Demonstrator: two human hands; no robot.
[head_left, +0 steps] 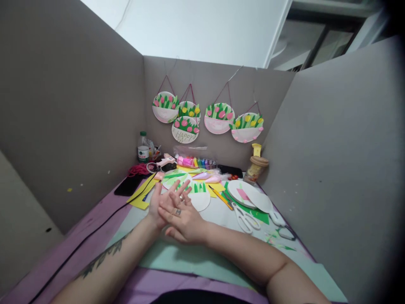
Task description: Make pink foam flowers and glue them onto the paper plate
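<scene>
My left hand and my right hand are pressed together over the table, the right lying across the left with fingers spread. Neither hand holds anything. Just beyond the fingertips lies a white paper plate with green paper grass glued on it. White-handled scissors lie to the right of my hands, next to a yellow pencil.
Several finished flower-basket plates hang on the grey back partition. A glue gun, clay tubs, a bottle, a jar, blank plates, yellow paper and a black cable crowd the table between grey walls.
</scene>
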